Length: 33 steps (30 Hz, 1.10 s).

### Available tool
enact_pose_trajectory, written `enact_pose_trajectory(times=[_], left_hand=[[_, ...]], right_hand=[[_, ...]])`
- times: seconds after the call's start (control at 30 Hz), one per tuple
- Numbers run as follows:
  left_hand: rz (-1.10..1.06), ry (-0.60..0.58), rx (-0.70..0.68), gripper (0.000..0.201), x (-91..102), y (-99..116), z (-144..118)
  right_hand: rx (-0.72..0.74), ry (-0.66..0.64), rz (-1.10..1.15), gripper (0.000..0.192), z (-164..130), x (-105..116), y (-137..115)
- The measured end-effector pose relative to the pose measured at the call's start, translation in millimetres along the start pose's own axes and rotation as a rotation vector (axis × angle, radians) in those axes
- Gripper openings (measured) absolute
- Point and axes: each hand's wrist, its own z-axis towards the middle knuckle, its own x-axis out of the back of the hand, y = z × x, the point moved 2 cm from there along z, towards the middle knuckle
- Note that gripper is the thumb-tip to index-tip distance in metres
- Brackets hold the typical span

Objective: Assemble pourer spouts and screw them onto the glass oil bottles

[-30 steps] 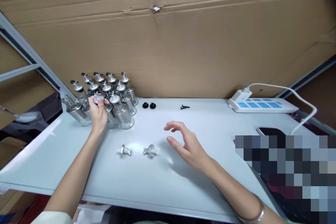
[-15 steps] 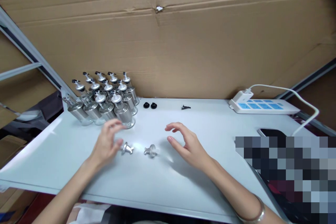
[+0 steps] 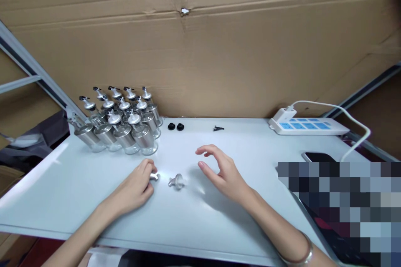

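The left hand [image 3: 135, 187] lies low on the table [image 3: 78, 183], fingers curled w/ the tips closed around a small silver cap [image 3: 153, 176]; only one end of the cap shows past the fingertips, so the hold looks like a light pinch, and I cannot tell if the cap is lifted off the surface. Just beside it, to the right, lies a second cap [image 3: 176, 181]: shiny metal, round flange w/ a short spout, on its side, free of both hands. The right hand [image 3: 221, 171] hovers near this 2nd cap, fingers spread and bent, palm turned left, nothing in it. A metal bangle [image 3: 300, 254] sits on the right wrist. The table is white, smooth and a bit glossy, w/ a bright reflection near the caps. At the back left stands a tight group of bottles [image 3: 123, 123], approx. a dozen, upright in rows: clear glass at the bottom, brushed metal sleeve around the body, silver pourer w/ a black tip on top; whether anything is inside them I cannot tell. Right of the bottles lie two black round plugs [image 3: 176, 126], touching each other, and further right a small black clip [image 3: 218, 128]. At the back right is a white power strip [image 3: 308, 126] w/ blue sockets and a white cable [image 3: 347, 112] curving to the table edge. A dark phone [image 3: 316, 157] lies flat near it. Behind all stands a wall of brown corrugated cardboard [image 3: 219, 50], creased, w/ a small tear.
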Motion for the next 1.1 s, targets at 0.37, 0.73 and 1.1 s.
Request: enact_pose_trajectory(times=[0.37, 0.73, 1.1], left_hand=[[-0.531, 0.239, -0.129, 0.019, -4.9, 88.1, 63.3], [-0.639, 0.515, -0.219, 0.035, -37.0, 111.6, 67.7], [-0.939, 0.302, -0.275, 0.038, -28.7, 93.7, 67.4]], right_hand=[[0.017, 0.164, 0.041, 0.014, 0.6, 3.0, -0.7], [-0.132, 0.121, 0.135, 0.008, 3.2, 7.7, -2.5], [-0.308, 0.245, 0.366, 0.016, 7.4, 17.7, 11.4]])
